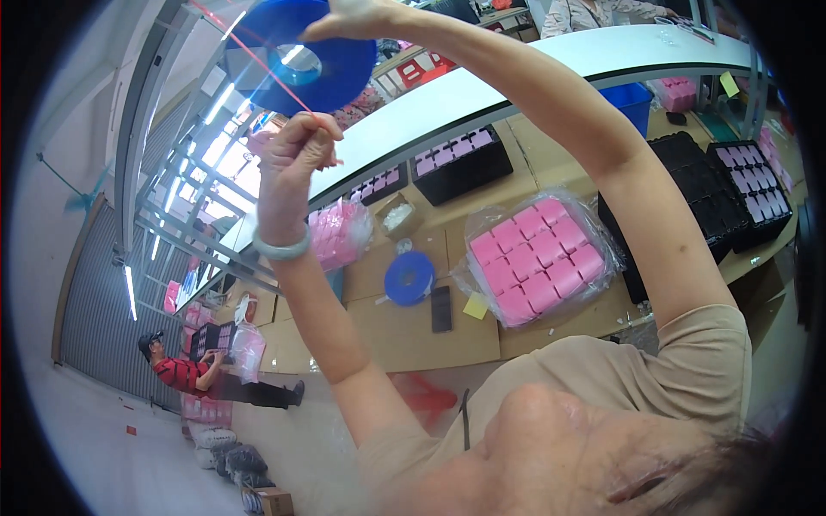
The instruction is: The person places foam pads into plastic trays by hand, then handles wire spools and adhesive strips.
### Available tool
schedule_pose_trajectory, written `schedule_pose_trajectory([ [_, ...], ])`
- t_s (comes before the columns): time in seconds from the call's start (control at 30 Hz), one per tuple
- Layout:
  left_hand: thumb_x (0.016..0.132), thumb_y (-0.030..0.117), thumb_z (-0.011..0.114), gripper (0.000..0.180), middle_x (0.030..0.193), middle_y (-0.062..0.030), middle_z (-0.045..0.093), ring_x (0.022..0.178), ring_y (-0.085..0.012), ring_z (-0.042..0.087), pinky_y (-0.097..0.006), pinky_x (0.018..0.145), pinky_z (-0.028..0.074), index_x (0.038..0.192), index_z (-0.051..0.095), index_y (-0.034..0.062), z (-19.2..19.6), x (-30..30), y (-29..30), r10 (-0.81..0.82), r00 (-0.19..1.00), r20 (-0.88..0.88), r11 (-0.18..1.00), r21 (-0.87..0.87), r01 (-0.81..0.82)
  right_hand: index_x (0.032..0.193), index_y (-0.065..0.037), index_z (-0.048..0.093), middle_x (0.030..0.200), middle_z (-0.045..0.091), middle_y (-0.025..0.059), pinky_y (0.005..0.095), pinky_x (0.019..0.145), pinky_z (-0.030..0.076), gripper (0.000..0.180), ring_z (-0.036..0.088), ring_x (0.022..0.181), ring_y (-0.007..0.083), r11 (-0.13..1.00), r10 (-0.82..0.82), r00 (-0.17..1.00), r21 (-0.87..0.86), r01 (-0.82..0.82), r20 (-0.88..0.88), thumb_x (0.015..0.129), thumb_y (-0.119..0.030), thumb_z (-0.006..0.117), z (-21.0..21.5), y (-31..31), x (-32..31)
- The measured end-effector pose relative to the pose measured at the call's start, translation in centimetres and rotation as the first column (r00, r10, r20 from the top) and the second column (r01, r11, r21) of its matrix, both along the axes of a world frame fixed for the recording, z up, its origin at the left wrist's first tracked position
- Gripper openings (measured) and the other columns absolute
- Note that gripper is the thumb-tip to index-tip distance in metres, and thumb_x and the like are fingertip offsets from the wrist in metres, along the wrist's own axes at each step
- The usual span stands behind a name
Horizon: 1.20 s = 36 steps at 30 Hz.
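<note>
Raised at the upper left, my left hand point(301, 142), with a pale bangle at its wrist, is closed in a pinch on a thin red strand point(288, 90). The strand runs up and left across a blue reel point(348, 64) and out of view at the top. My right hand point(357, 19), cut off by the upper edge, grips the reel's rim with its fingers partly hidden. On the bench below lie a second blue reel point(409, 278), a dark phone point(441, 310) and a yellow note point(475, 305).
A cardboard-covered bench point(370, 331) holds a plastic-wrapped block of pink foam pieces point(538, 258), black trays point(460, 163) with pink inserts and a small box point(397, 215). A white shelf point(516, 82) runs above it. A person in a red shirt point(185, 374) stands at left.
</note>
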<state>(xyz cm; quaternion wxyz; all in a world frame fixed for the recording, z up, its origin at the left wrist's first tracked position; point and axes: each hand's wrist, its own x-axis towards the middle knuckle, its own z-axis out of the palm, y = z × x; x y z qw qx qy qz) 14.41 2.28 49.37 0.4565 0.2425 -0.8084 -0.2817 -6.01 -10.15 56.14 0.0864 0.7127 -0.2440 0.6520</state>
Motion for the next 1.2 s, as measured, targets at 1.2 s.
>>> schedule_pose_trajectory([
  [1.2, 0.084, 0.021, 0.052, 0.027, 0.09, -0.0233, 0.068, 0.085, -0.0404, 0.067, -0.048, 0.077, 0.054, 0.088, 0.072, 0.0022, -55.0, 26.8, 17.5, 0.364, 0.033, 0.931, -0.037, 0.049, -0.998, 0.121, 0.009, 0.053, 0.109, 0.064, 0.0188, 0.0328, 0.085, 0.052, 0.063, 0.064, 0.095, 0.0226, 0.01, -0.061, 0.844, 0.846, -0.533, 0.532, 0.076, -0.025, 0.078, -46.4, 1.9, 1.8],
])
